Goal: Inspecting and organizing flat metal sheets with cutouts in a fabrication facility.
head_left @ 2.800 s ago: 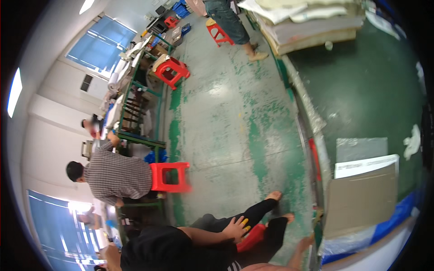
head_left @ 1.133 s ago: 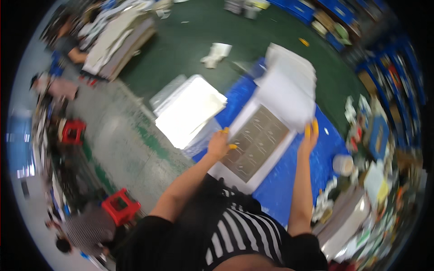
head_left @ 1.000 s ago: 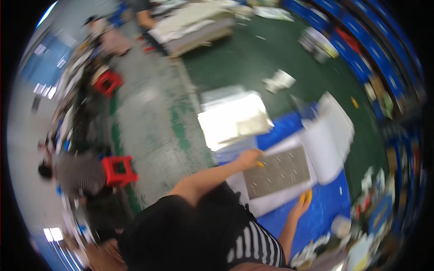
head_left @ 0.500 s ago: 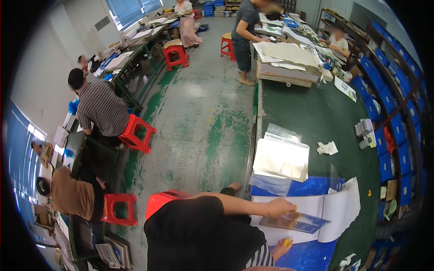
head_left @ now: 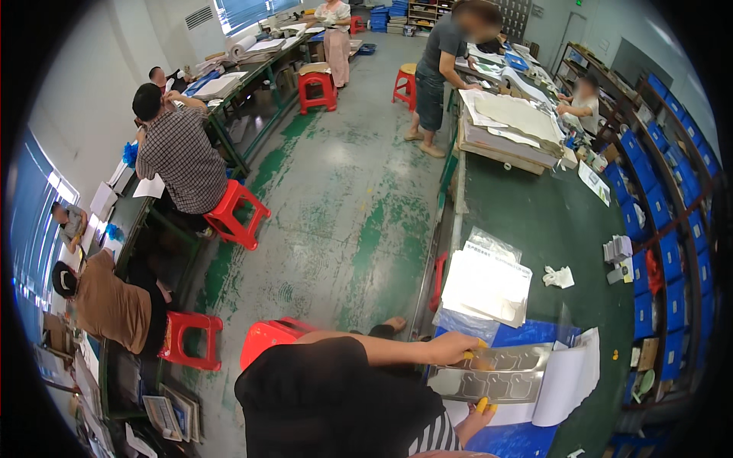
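My left hand (head_left: 458, 351) grips the near upper edge of a grey sheet (head_left: 500, 374) with rows of rounded cut-out shapes. My right hand (head_left: 479, 412) holds the same sheet at its lower edge. Yellow finger covers show on both hands. The sheet lies over a white paper (head_left: 569, 378) that curls up to its right, on a blue mat (head_left: 527, 333) covering the green table (head_left: 565, 229).
A stack of white sheets in clear plastic (head_left: 489, 282) and a crumpled white cloth (head_left: 559, 276) lie further along the table. A red stool (head_left: 267, 347) stands beside me. People sit at benches on the left; one stands at a far table (head_left: 511, 126). Blue bins (head_left: 672, 244) line the right.
The view has swung from the floor to the table and widened. Both hands stay on the grey sheet, and the white paper now lies folded off to its right.
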A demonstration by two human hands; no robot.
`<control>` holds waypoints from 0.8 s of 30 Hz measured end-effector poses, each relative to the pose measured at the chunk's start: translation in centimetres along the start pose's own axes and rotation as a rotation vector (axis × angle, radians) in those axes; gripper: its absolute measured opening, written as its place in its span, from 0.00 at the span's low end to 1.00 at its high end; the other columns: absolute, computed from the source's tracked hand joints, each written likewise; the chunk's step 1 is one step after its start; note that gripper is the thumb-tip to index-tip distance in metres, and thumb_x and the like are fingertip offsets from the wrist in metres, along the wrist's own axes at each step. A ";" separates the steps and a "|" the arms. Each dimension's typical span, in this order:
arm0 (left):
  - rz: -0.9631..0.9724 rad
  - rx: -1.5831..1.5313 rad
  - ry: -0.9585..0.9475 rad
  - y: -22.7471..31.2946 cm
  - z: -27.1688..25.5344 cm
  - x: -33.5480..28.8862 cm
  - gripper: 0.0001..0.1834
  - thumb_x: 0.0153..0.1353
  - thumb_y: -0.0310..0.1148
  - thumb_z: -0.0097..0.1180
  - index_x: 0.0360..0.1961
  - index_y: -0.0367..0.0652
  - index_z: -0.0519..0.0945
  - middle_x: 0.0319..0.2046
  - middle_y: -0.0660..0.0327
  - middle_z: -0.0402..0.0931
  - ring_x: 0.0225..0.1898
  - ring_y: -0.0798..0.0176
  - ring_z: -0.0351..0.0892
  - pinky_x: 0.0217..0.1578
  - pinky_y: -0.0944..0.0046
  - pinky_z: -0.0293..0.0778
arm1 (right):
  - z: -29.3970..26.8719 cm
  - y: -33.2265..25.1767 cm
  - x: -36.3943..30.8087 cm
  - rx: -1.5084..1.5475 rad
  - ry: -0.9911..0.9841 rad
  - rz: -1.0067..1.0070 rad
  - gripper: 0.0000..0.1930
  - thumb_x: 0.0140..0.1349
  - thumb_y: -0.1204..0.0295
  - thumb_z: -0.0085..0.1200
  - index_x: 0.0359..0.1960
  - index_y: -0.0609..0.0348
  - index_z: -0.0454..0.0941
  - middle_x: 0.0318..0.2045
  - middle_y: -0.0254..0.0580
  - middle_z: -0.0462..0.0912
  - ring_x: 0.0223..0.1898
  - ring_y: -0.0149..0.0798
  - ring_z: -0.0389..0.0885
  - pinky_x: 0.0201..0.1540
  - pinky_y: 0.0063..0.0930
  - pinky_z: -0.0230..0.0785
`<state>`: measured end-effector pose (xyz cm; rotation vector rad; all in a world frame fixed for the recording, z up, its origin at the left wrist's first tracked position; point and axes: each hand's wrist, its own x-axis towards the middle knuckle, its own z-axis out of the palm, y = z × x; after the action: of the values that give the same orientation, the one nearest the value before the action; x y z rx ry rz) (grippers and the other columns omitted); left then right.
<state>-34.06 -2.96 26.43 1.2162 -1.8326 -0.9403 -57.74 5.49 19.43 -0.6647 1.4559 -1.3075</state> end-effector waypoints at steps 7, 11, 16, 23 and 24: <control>-0.112 0.047 0.043 -3.9 -0.3 1.1 0.15 0.53 0.33 0.53 0.43 0.42 0.74 0.34 0.48 0.76 0.36 0.44 0.75 0.36 0.52 0.71 | 3.4 -0.7 1.1 -0.124 -0.026 -0.123 0.16 0.60 0.72 0.50 0.48 0.63 0.66 0.38 0.40 0.74 0.34 0.31 0.73 0.30 0.24 0.71; -0.336 0.193 0.070 -6.1 -3.0 2.9 0.11 0.54 0.31 0.52 0.38 0.40 0.77 0.30 0.45 0.75 0.32 0.42 0.75 0.31 0.52 0.71 | 6.5 0.0 4.0 -0.195 -0.057 -0.080 0.12 0.58 0.71 0.52 0.41 0.63 0.68 0.31 0.37 0.73 0.28 0.29 0.72 0.28 0.23 0.72; -0.172 0.200 0.168 -9.2 -5.1 6.5 0.10 0.53 0.25 0.52 0.37 0.40 0.78 0.32 0.50 0.72 0.35 0.46 0.72 0.35 0.56 0.70 | 10.1 0.5 7.1 -0.081 -0.115 0.085 0.17 0.63 0.73 0.43 0.53 0.62 0.63 0.37 0.40 0.74 0.33 0.31 0.75 0.33 0.26 0.74; -0.108 0.371 0.240 -16.1 -5.3 13.4 0.08 0.47 0.21 0.51 0.31 0.37 0.78 0.31 0.49 0.70 0.37 0.46 0.70 0.38 0.54 0.68 | 15.3 0.3 12.9 0.026 -0.129 0.215 0.17 0.62 0.77 0.38 0.53 0.63 0.63 0.42 0.42 0.73 0.40 0.33 0.75 0.38 0.26 0.75; -0.111 0.363 0.228 -16.8 -5.3 14.5 0.08 0.47 0.21 0.51 0.31 0.37 0.78 0.31 0.49 0.70 0.37 0.46 0.70 0.38 0.54 0.68 | 15.9 0.1 13.7 0.030 -0.109 0.219 0.16 0.62 0.77 0.38 0.52 0.65 0.63 0.42 0.43 0.72 0.40 0.34 0.75 0.38 0.27 0.76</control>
<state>-26.72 -22.36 16.87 1.5887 -1.8123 -0.5101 -47.52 -12.60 16.75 -0.5318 1.3759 -1.1048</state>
